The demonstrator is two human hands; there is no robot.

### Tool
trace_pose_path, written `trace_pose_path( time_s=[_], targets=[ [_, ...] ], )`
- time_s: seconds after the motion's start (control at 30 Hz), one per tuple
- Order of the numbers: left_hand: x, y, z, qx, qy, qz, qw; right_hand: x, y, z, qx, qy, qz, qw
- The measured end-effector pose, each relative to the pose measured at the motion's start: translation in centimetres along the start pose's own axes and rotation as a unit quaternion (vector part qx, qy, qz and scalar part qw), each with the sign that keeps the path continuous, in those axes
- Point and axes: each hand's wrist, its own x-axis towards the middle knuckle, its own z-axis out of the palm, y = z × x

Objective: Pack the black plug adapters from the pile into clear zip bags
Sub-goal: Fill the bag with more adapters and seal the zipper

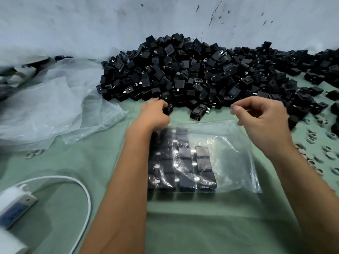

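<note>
Large pile of black plug adapters (192,70) against the wall, clear zip bag (211,158) just before the pile holding rows of adapters, left hand (156,114) at the pile's near edge gripping one adapter (168,109), right hand (264,118) above the bag's mouth, fingers loosely curled, holding nothing visible.

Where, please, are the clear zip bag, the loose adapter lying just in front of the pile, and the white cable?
clear zip bag (233,162), head view, on its empty clear right part.
loose adapter (199,112), head view, on its black body.
white cable (87,195), head view, on its curved bend.
</note>
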Motion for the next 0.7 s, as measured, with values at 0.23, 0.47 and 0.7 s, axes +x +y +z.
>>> trace_pose_path(
  time_s=[0.23,0.47,0.7],
  targets=[
    [0.1,-1.0,-0.3,-0.053,0.039,0.008,0.998,3.8,-5.0,7.6,-0.241,-0.245,-0.071,0.936],
    [0.2,-1.8,-0.9,-0.134,0.061,0.010,0.989,5.1,-5.9,15.9,-0.325,-0.287,-0.037,0.900],
    [0.4,-1.9,-1.2,-0.164,0.090,-0.022,0.982,4.5,-5.6,18.1,-0.279,-0.251,-0.030,0.926]
  ],
)
